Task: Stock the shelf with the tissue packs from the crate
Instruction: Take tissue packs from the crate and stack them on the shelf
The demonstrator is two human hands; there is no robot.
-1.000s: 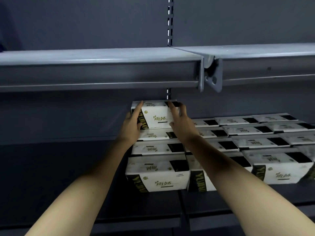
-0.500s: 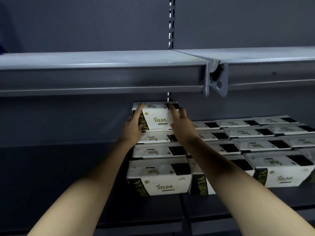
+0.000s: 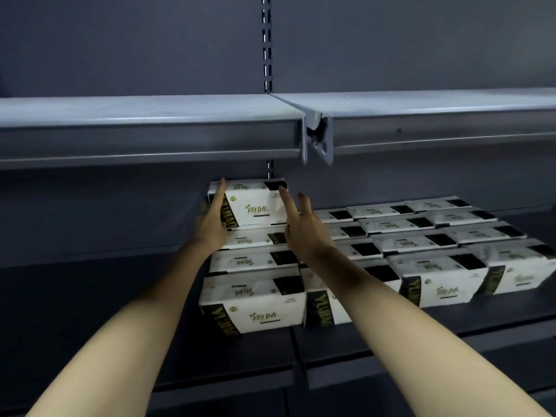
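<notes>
- The shelf (image 3: 391,335) runs dark across the lower half of the frame, under a grey upper shelf (image 3: 150,115) that spans the middle; its left part carries nothing that shows
- The stocked tissue packs (image 3: 421,242) fill the right and centre of the shelf in rows running front to back, one layer deep, so by my reading a good share of the stocking is done
- The raised tissue pack (image 3: 255,206) stands at the centre of the frame at the back of the leftmost column, on a second layer, tipped so its printed face looks out; it seems the start of a new tier, with much room left above the other rows
- The crate is out of view, so how many packs are left cannot be told
- The left hand (image 3: 210,224) lies against the raised pack's left end, fingers straight and pressing, not curled round it
- The right hand (image 3: 304,230) is spread with straight fingers just right of that pack; whether its fingertips touch it I cannot tell
- Writing: "YUJIAO" in gold on a black band at each pack's left end, two gold Chinese characters with a leaf mark on the white face; smaller print is too blurred to read
</notes>
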